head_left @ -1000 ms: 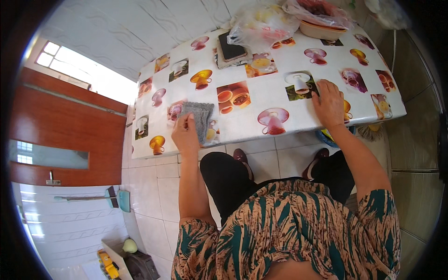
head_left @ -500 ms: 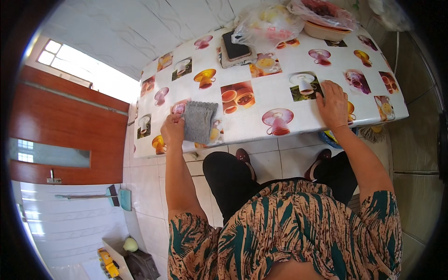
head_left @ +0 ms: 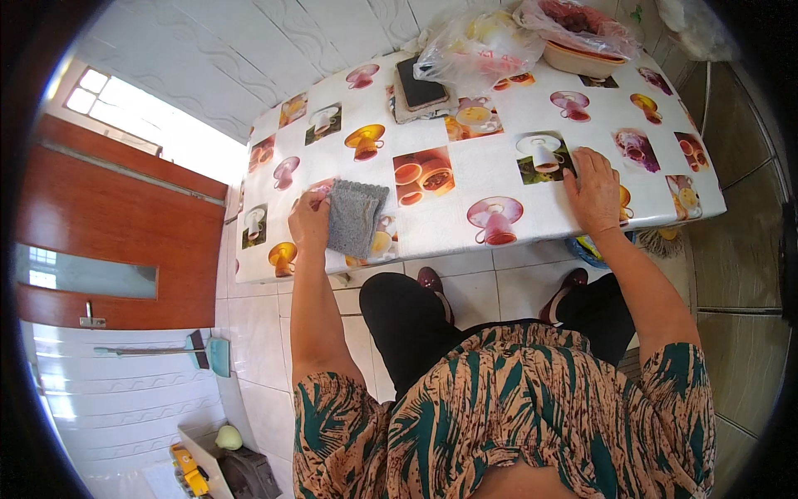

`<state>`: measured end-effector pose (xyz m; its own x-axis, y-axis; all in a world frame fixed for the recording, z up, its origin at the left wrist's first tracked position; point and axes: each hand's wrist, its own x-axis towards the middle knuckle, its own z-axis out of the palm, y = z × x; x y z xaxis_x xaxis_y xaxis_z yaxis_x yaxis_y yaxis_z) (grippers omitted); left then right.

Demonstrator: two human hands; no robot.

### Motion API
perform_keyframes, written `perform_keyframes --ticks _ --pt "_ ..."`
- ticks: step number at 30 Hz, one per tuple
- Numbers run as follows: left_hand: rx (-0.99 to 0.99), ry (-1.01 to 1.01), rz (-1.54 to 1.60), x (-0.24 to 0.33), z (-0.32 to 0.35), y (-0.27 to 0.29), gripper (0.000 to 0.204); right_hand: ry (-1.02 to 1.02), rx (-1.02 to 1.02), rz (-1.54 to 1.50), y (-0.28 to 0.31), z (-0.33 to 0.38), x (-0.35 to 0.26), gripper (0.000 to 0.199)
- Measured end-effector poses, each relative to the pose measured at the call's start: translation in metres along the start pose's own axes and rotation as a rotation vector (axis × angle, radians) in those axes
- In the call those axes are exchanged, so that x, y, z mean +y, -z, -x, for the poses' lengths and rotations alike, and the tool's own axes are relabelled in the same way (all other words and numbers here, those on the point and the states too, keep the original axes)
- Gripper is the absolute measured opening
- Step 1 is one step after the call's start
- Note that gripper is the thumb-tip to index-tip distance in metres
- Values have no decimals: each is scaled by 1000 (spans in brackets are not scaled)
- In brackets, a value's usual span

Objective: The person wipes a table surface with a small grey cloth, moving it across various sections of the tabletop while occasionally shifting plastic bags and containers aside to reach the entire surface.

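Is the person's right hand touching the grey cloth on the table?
No, the right hand rests on the patterned tablecloth, well apart from the grey cloth, which is next to the left hand.

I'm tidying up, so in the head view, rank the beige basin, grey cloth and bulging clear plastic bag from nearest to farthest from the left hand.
1. Grey cloth: just right of the left hand.
2. Bulging clear plastic bag: farther back, to the right.
3. Beige basin: right of the bag.

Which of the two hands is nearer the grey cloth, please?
The left hand, at the grey cloth's left edge; the right hand lies on the tablecloth, well apart.
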<state>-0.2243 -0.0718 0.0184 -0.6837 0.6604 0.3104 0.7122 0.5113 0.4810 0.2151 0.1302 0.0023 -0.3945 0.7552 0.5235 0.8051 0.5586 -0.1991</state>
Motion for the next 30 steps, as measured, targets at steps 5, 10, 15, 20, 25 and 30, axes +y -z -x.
perform_keyframes --ticks 5,10,15,20,25,30 --pt "70 -72 0 2 -1 3 14 12 9 -4 2 0 0 34" --pt "-133 -97 192 20 -1 17 15 8 7 6 3 0 1 34" --pt "-268 -289 -20 30 5 24 18 9 7 -4 2 -1 -1 34" --pt "-293 -331 -92 34 4 25 16 -2 4 18 2 0 1 34" --pt "-242 -419 -129 40 4 31 9 -6 -3 9 2 -1 0 35" --pt "-149 -346 51 47 2 10 8 -5 -13 22 4 -2 0 35"
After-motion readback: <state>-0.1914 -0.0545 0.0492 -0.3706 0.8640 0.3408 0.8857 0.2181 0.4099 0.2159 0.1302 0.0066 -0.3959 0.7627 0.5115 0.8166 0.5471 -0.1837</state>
